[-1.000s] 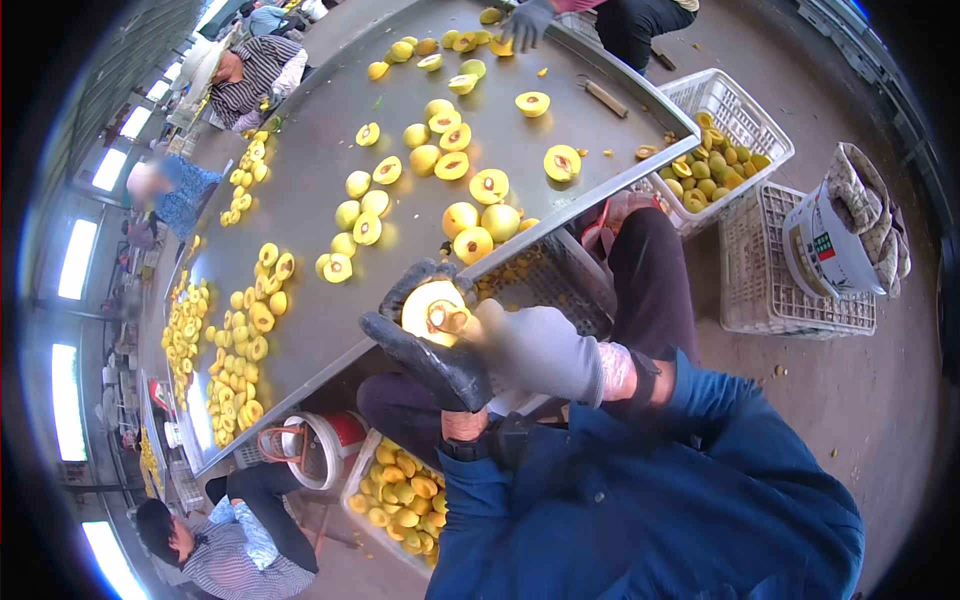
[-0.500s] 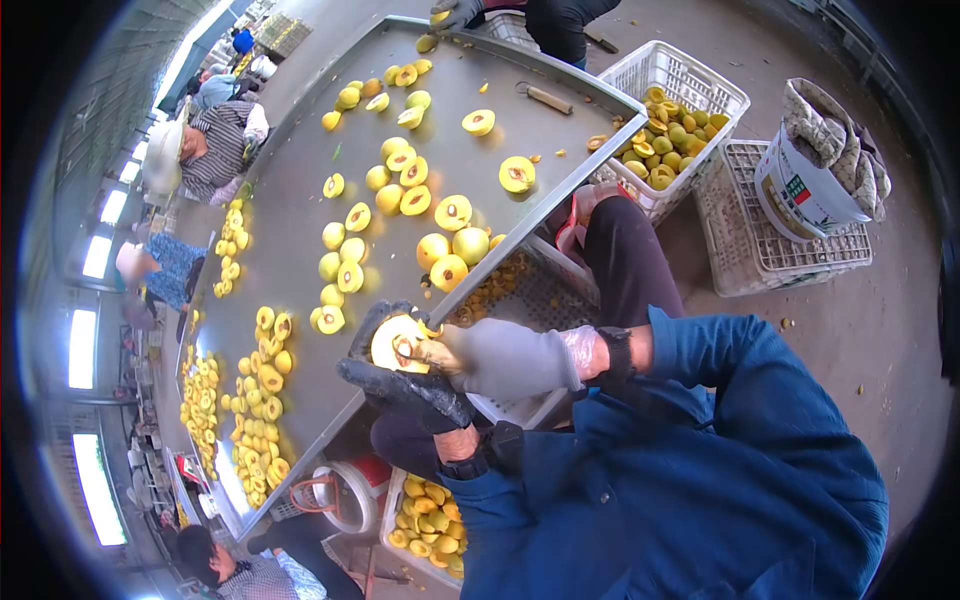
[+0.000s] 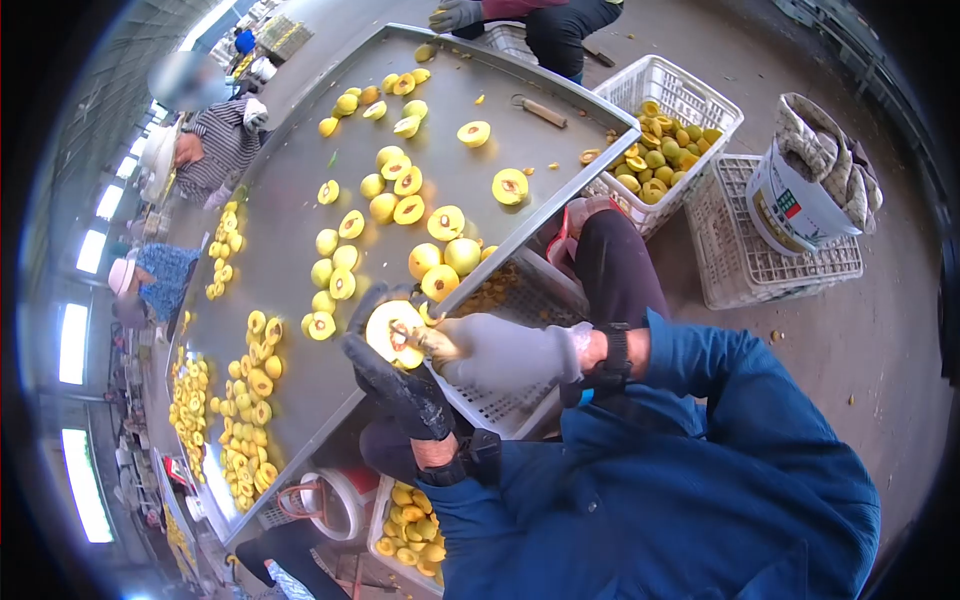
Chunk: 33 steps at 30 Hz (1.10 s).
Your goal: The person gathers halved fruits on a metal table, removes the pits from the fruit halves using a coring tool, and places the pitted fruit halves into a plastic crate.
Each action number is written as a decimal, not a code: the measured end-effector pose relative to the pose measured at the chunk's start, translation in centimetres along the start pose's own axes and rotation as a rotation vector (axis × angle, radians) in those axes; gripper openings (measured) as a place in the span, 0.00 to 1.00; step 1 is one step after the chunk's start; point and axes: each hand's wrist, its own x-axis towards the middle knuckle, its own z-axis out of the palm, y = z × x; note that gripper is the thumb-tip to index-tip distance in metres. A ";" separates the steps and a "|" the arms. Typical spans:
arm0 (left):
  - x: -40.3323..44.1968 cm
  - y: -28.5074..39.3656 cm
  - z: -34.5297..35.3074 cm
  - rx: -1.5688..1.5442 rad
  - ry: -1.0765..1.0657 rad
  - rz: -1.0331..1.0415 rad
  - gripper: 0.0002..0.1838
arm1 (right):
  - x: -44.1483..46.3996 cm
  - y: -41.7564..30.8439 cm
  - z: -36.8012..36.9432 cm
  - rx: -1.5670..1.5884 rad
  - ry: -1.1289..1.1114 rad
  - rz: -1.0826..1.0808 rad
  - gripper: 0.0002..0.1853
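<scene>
My left hand [image 3: 402, 385], in a black glove, cradles a halved yellow fruit [image 3: 392, 333] with its cut face up. My right hand [image 3: 500, 350], in a grey glove, is closed around a wooden-handled tool [image 3: 437, 343] whose end meets the middle of the cut face; its tip is too small to make out. Both hands are just off the near edge of the metal table [image 3: 300, 130]. Whole and halved fruits [image 3: 440, 282] lie on the table close beyond them.
A looped tool [image 3: 543, 111] lies at the table's far corner. White crates of fruit [image 3: 725, 105] [image 3: 378, 520] stand right and below. A bucket with cloth [image 3: 785, 205] sits on an upturned crate [image 3: 720, 245]. Co-workers sit around the table, one gloved hand [image 3: 456, 14] at its far end.
The view has shifted, so table and crates appear displaced. Both hands stay together at the fruit half, with the tool still against its centre. The co-worker's gloved hand has left the fruits at the far end.
</scene>
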 end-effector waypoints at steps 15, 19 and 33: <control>-2.9 -2.8 -4.9 -0.522 -0.162 -0.337 0.29 | -1.2 -0.2 0.5 -0.799 0.056 -0.310 0.09; -3.8 -3.8 -6.2 -0.325 -0.156 -0.277 0.25 | -1.2 -0.5 0.9 -0.833 0.035 -0.238 0.07; -4.8 -3.4 -13.7 0.137 -0.449 -0.316 0.22 | -0.7 1.0 -1.4 -0.822 -0.203 -0.093 0.10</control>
